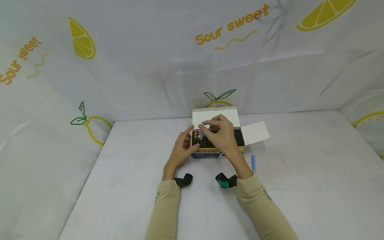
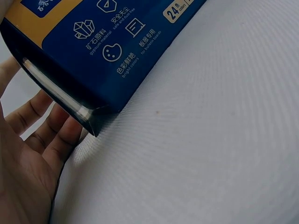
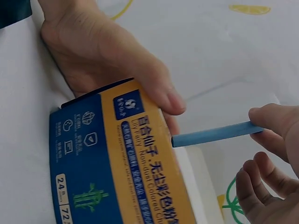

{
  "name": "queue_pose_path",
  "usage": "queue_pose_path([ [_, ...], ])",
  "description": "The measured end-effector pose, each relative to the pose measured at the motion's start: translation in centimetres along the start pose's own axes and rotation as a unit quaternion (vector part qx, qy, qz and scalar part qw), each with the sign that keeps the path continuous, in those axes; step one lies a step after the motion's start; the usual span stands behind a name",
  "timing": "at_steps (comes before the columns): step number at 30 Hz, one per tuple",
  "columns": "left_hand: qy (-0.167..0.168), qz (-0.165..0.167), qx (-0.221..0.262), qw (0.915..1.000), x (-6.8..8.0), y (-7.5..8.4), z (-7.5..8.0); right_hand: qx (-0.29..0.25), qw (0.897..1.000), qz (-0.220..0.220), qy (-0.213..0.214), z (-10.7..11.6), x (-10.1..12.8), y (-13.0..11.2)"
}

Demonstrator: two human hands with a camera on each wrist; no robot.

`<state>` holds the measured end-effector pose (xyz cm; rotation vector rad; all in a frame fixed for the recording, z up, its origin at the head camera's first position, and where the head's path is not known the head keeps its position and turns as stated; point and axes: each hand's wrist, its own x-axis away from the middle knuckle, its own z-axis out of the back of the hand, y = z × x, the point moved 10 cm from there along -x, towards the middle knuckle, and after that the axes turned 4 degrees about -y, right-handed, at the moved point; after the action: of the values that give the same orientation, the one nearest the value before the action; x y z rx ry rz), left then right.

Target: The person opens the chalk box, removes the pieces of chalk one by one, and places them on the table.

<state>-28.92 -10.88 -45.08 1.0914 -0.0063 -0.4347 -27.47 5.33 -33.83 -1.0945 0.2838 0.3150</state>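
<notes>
A blue and yellow box of colored chalk (image 1: 207, 155) stands with its white lid open, its black insert holding several orange, pink and blue sticks (image 1: 197, 134) at the left end. My left hand (image 1: 181, 149) holds the box's left end, thumb over the front top edge and fingers along the side; the left wrist view shows those fingers (image 2: 44, 128) behind the box corner. Between thumb and fingertips, my right hand (image 1: 222, 135) pinches a blue chalk stick (image 3: 217, 134) by its upper end. Its lower end is at the box's open top; how deep it sits cannot be told.
Another blue chalk stick (image 1: 253, 163) lies on the white-covered table (image 1: 126, 200), right of the box and beside my right wrist. A white side flap (image 1: 255, 132) sticks out to the right. Behind the box rises a white backdrop (image 1: 144, 83) with printed lemons.
</notes>
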Motion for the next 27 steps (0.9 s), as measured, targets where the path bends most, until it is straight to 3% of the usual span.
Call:
queue_pose_path([
  [17,-0.005,0.0,0.015,0.9999,-0.1,0.0,-0.1,-0.014,1.0,0.017,0.006,3.2,2.4,-1.3],
  [27,-0.006,0.0,0.014,0.9999,-0.1,-0.1,-0.1,0.022,0.999,0.027,-0.009,4.8,3.8,-1.2],
])
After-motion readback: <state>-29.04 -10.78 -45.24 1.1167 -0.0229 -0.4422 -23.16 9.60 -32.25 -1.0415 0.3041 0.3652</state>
